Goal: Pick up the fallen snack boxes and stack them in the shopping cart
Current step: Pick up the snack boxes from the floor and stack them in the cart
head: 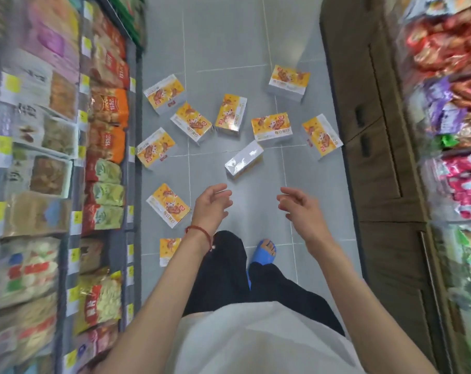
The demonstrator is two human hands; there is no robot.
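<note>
Right now, through the head camera, I am looking down a shop aisle. The snack boxes point(230, 116) are lying scattered over the grey tiled floor point(223, 36), between the stocked shelves point(105, 117) on the left and the brown cabinets point(371, 184) on the right. The left hand point(211, 205) and the right hand point(296, 205) are hovering side by side above the floor, both with fingers loosely spread and holding nothing. Just beyond them the silver-topped box point(243, 163) is lying plain side up, and a yellow box point(168, 205) is lying just left of the left hand. The cart is not showing, so I cannot place it. I am judging the reach as only beginning. I would be lowering both hands onto the silver-topped box, gripping its long edges and keeping it flat for stacking.
</note>
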